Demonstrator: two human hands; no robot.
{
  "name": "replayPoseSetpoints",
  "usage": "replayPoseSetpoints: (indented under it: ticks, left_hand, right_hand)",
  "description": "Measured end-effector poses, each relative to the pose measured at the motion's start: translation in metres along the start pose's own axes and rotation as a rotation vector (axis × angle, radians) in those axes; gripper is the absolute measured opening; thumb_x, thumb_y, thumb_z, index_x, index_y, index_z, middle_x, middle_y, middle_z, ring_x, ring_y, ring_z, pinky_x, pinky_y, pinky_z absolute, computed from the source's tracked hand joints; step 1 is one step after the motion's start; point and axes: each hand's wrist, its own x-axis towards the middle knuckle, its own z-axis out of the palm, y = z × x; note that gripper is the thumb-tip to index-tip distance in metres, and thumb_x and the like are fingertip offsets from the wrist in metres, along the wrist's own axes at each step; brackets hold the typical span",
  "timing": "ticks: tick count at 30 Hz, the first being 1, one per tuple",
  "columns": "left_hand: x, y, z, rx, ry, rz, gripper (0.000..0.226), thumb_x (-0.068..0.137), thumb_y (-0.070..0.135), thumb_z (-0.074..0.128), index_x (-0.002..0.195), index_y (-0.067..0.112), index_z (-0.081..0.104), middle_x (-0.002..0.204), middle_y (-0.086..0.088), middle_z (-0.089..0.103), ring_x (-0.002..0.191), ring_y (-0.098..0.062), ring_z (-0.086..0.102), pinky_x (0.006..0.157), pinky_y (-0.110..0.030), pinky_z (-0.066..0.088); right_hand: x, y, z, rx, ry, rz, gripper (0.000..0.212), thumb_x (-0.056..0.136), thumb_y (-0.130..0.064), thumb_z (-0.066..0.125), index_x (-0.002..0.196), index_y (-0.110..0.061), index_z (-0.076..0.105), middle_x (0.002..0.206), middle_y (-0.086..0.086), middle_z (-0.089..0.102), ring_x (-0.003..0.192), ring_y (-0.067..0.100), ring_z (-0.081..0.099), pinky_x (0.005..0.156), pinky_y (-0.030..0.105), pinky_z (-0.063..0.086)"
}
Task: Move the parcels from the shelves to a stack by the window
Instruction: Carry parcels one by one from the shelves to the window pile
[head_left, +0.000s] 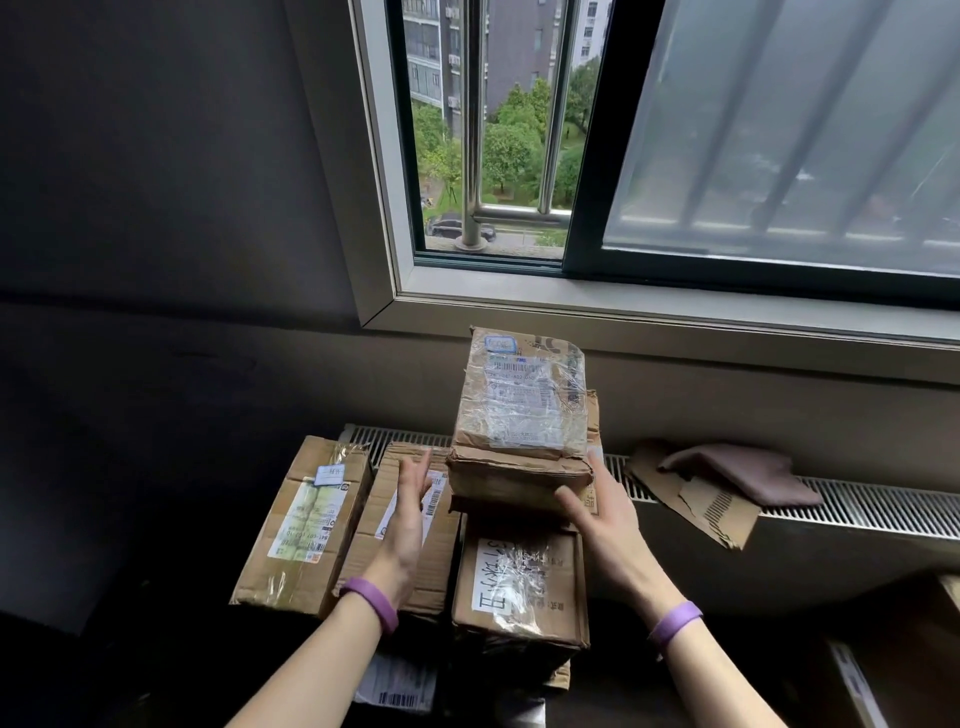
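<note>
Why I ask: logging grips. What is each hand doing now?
Left hand: open, holding nothing, beside the top parcel.
Right hand: open, touching that parcel's right side.

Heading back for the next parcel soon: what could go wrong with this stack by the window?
1. The crumpled top parcel sits on a narrow column, so it may topple once the right hand leaves its corner; the left hand is open, off it.
2. It rests offset from the hand-labelled box below, so a nudge could slide it toward the radiator.
</note>
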Motion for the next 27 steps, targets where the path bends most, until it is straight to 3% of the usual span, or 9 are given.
replayPoseSetpoints:
  ticks: [3,7,11,13,16,19,22,27]
  left_hand:
    - [0.005,-0.023,-0.008,0.040,0.013,-0.125,0.082,0.086,0.075,0.005,0.152,0.035,0.030,0.161,-0.001,0.025,0.149,-0.020,0.018,0.120,-0.049,0.008]
    - [0.006,-0.036,-0.009,0.064,-0.023,-0.211,0.089,0.080,0.076,0.007,0.152,0.029,0.030,0.160,-0.007,0.026,0.149,-0.022,0.019,0.120,-0.042,0.010]
    - [0.001,-0.037,-0.002,0.052,-0.098,-0.237,0.076,0.087,0.074,0.011,0.150,0.037,0.030,0.154,0.002,0.037,0.143,-0.022,0.032,0.116,-0.041,0.021]
    - [-0.001,-0.038,0.003,0.062,-0.133,-0.228,0.070,0.082,0.077,0.018,0.140,0.044,0.039,0.141,0.011,0.049,0.132,-0.015,0.045,0.108,-0.037,0.032]
    - [-0.003,-0.039,0.008,0.059,-0.151,-0.200,0.054,0.076,0.079,0.025,0.117,0.054,0.049,0.119,0.027,0.056,0.113,0.002,0.053,0.103,-0.032,0.037]
    - [-0.001,-0.041,0.007,0.079,-0.163,-0.170,0.055,0.074,0.083,0.025,0.115,0.056,0.050,0.112,0.032,0.057,0.107,0.009,0.052,0.104,-0.033,0.040]
    - [-0.003,-0.036,0.007,0.074,-0.166,-0.197,0.059,0.073,0.083,0.026,0.118,0.054,0.051,0.120,0.025,0.057,0.111,0.003,0.053,0.106,-0.037,0.039]
    - [-0.007,-0.028,0.002,0.081,-0.120,-0.247,0.066,0.085,0.077,0.021,0.142,0.047,0.037,0.148,0.004,0.045,0.132,-0.026,0.046,0.109,-0.046,0.036]
  right_hand:
    - [-0.007,0.005,0.009,-0.125,-0.027,-0.066,0.079,0.082,-0.066,0.061,0.148,-0.031,0.038,0.154,-0.005,0.037,0.140,0.025,0.035,0.116,0.050,0.027]
    - [-0.006,0.014,0.013,-0.196,-0.015,-0.139,0.074,0.079,-0.049,0.075,0.145,-0.031,0.045,0.151,-0.008,0.035,0.140,0.021,0.033,0.117,0.046,0.027]
    - [-0.005,0.019,0.016,-0.227,-0.009,-0.171,0.078,0.077,-0.041,0.079,0.146,-0.028,0.045,0.152,-0.003,0.035,0.142,0.024,0.033,0.118,0.045,0.026]
    - [-0.006,0.020,0.017,-0.215,-0.007,-0.182,0.080,0.077,-0.041,0.079,0.147,-0.027,0.043,0.154,-0.003,0.034,0.146,0.023,0.029,0.119,0.046,0.025]
    - [-0.006,0.023,0.017,-0.214,0.004,-0.196,0.080,0.077,-0.043,0.079,0.147,-0.027,0.043,0.154,-0.004,0.034,0.145,0.022,0.031,0.118,0.046,0.026]
    - [-0.006,0.023,0.017,-0.199,0.009,-0.194,0.077,0.076,-0.044,0.079,0.144,-0.028,0.047,0.150,-0.005,0.039,0.141,0.022,0.036,0.117,0.046,0.029]
    - [-0.006,0.021,0.017,-0.184,0.017,-0.210,0.072,0.074,-0.044,0.079,0.139,-0.029,0.052,0.142,-0.006,0.044,0.132,0.021,0.043,0.114,0.046,0.032]
    - [-0.006,0.017,0.013,-0.147,0.062,-0.203,0.080,0.069,-0.041,0.086,0.138,-0.022,0.049,0.134,-0.004,0.049,0.126,0.022,0.045,0.112,0.044,0.033]
